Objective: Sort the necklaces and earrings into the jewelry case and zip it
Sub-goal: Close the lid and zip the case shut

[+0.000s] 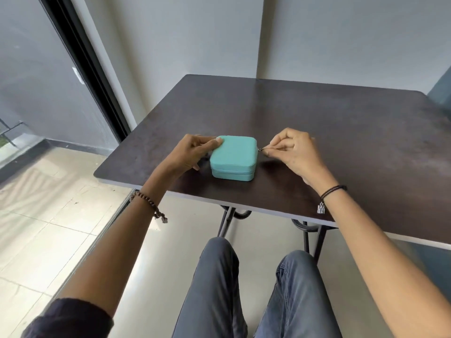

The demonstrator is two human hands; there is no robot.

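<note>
A small turquoise jewelry case (233, 157) lies closed on the dark table (341, 132), near its front left part. My left hand (192, 153) holds the case at its left side, thumb on the lid. My right hand (296, 152) is just right of the case and pinches the small metal zipper pull (260, 149) at the case's right side. No necklaces or earrings are visible outside the case.
The table's front edge (244, 208) runs just beyond my knees (256, 276), with black metal legs (227, 220) underneath. A white wall stands behind the table; a glass door with a black frame (87, 69) is at the left.
</note>
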